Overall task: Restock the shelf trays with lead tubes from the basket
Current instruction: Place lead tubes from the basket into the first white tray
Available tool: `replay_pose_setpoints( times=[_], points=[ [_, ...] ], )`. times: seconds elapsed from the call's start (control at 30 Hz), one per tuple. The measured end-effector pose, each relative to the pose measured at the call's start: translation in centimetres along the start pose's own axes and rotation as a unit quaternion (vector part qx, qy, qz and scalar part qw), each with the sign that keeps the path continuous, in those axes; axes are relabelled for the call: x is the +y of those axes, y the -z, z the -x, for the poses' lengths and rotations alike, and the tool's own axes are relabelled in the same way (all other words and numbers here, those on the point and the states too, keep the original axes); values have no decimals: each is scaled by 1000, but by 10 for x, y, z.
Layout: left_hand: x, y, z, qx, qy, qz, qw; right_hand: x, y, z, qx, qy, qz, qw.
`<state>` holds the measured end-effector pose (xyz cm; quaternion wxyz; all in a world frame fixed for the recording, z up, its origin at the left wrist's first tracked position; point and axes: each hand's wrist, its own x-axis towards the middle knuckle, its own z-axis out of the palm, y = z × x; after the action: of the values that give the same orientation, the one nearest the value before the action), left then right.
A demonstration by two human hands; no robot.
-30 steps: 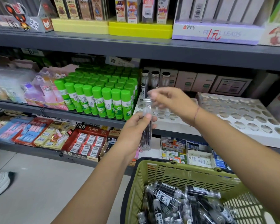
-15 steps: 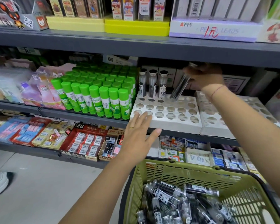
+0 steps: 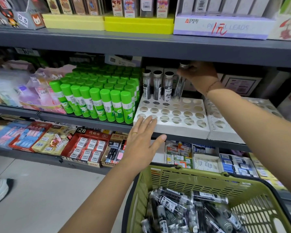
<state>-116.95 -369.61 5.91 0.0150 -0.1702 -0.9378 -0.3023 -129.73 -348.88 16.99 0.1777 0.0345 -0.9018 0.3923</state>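
Clear cylindrical lead tube [image 3: 179, 88] in right hand [image 3: 200, 76]

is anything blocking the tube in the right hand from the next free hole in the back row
Nothing visible does. The right hand holds the tube right over the open hole beside three standing tubes in the white tray.

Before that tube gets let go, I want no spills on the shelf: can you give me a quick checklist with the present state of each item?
1. Right hand grips the tube near its cap: ok.
2. Tube's lower end at the fourth hole of the tray's back row, beside the three standing tubes: ok.
3. Tube upright: not ok, it leans slightly.
4. Tube seated fully in the hole: cannot tell, it is blurred.
5. Left hand steadies the tray: cannot tell, it is open at the front left corner, contact unclear.
6. More tubes in the basket: ok.
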Motion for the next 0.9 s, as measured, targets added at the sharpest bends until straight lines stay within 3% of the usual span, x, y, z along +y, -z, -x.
replay_pose_setpoints(
  times=[0.5, 0.73, 0.9],
  points=[
    [0, 0, 0, -3, -7, -6, 1000, 30, -20, 11, 17, 41, 17, 999],
    [6, -3, 20, 27, -5, 5, 1000, 17, -5, 40, -50, 1, 84, 995],
    [-12, -33, 65, -29, 56, 5, 998, 12, 5, 177, 96, 100, -28, 990]
  ],
)
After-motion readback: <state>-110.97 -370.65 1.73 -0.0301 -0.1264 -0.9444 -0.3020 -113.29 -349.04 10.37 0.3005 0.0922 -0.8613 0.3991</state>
